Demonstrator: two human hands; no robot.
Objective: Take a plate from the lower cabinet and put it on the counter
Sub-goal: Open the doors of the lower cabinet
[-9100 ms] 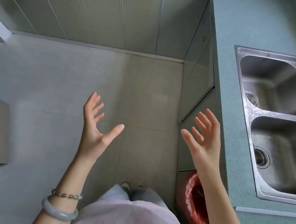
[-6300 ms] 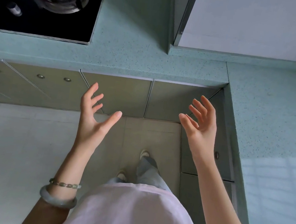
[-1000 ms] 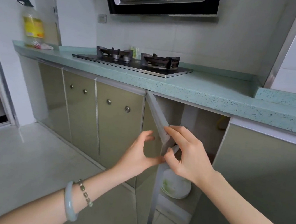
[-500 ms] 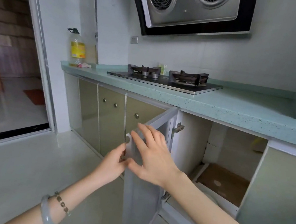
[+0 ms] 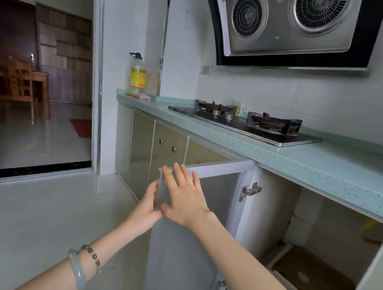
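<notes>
arms: bare, no sleeves | left wrist: pale green bangle [image 5: 77, 268] + beaded bracelet [image 5: 92, 258]

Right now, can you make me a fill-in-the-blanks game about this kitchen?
1. Both hands, left hand and right hand, touch the cabinet ____.
2. The door is swung ____.
3. The stove sits on the ____ counter.
4. The oil bottle stands at the counter's ____ end.

Answers: door; open; green; left

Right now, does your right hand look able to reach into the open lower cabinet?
Probably yes. The door stands swung wide to the left, the right hand lies flat and open on its inner face, and nothing blocks the cabinet opening beside that arm.
</notes>
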